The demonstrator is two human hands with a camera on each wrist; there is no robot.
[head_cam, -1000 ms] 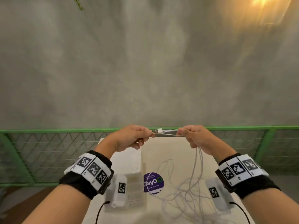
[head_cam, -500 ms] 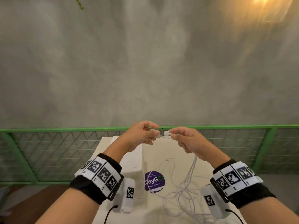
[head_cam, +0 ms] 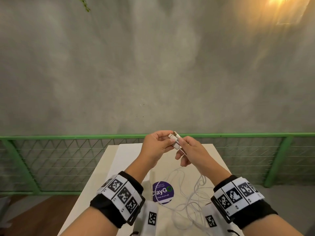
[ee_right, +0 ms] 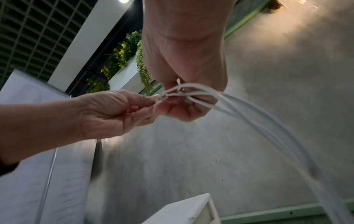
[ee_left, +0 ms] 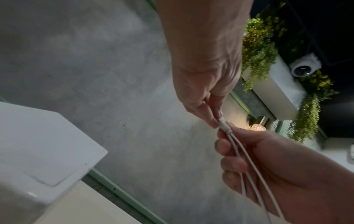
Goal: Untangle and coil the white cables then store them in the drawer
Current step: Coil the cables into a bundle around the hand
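Both hands are raised above the table (head_cam: 122, 160), close together. My left hand (head_cam: 170, 142) pinches the white cable's connector ends (head_cam: 173, 137) between thumb and fingertips. My right hand (head_cam: 181, 143) grips the two strands just below the plugs, fingers curled round them. In the left wrist view the left hand (ee_left: 216, 121) holds the plug (ee_left: 222, 123), and two strands (ee_left: 249, 174) run through the right hand (ee_left: 268, 166). The right wrist view shows the right hand (ee_right: 178, 97) bunching looped strands (ee_right: 268, 121) that the left hand (ee_right: 153, 100) pinches. The remaining white cables (head_cam: 187, 201) lie tangled on the table.
A white drawer unit (ee_left: 38, 144) stands on the table's left side, mostly hidden behind my left wrist in the head view. A purple round sticker (head_cam: 163, 193) lies mid-table. A green mesh railing (head_cam: 68, 150) runs behind the table, with a grey wall beyond.
The hands have come together. A second ago they held a short stretch of cable taut between them; now the plug ends sit side by side where the fingertips meet.
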